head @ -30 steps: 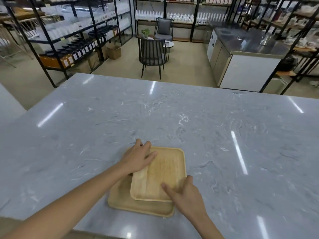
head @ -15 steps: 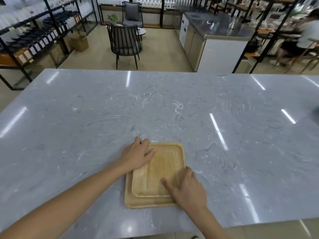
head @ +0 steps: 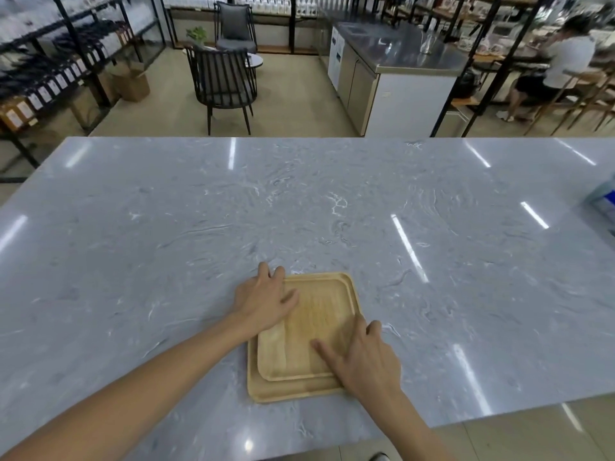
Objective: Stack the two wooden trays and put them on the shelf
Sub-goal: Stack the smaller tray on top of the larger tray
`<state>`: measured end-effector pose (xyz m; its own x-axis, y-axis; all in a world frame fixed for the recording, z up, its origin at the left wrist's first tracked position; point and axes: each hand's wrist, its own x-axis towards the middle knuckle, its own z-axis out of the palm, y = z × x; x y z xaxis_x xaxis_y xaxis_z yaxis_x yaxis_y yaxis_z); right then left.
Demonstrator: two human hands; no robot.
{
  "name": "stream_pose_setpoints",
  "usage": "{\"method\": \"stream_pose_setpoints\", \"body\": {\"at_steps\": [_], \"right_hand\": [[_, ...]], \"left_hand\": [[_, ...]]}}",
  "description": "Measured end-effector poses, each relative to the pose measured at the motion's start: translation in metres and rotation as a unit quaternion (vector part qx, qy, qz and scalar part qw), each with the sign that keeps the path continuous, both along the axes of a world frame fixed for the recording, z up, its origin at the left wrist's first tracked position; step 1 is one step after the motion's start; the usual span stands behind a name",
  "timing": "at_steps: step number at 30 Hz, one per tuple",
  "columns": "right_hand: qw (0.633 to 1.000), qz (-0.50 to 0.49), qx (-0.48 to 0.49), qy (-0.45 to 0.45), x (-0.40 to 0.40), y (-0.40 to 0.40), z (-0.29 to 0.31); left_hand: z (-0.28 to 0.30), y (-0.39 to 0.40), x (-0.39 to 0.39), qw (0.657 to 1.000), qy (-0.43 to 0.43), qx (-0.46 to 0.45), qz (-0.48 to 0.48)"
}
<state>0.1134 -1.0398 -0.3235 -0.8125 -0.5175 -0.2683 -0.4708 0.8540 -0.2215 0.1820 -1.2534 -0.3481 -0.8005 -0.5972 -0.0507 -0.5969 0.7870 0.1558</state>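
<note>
While your arms reach in from the near edge, the grey marble-look counter fills most of what you see, its glossy top streaked with reflections of ceiling lights. Beyond its far edge stand black metal shelving on the left, a dark slatted chair in the middle and a steel-topped cabinet to the right, with a seated person further right.

Near you, on the counter, lies the larger wooden tray, flat and square-cornered with rounded edges. The smaller wooden tray sits inside it, pushed toward the far right corner — so the larger tray's floor shows as a strip along the near and left sides.

Your left hand rests flat over the trays' far left corner, fingers spread and laid loosely, gripping nothing. Your right hand lies at the near right corner — thumb on the smaller tray's floor, fingers draped over the right rims. Whether those fingers are curled under an edge, I cannot tell.
</note>
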Motion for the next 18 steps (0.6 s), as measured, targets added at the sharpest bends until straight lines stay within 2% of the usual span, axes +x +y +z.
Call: {"method": "stream_pose_setpoints", "body": {"at_steps": [18], "right_hand": [[1.0,0.022,-0.015,-0.012,-0.006,0.011,0.001]], "left_hand": [[-0.001,0.006,0.0,0.999,-0.025,-0.04,0.007]]}}
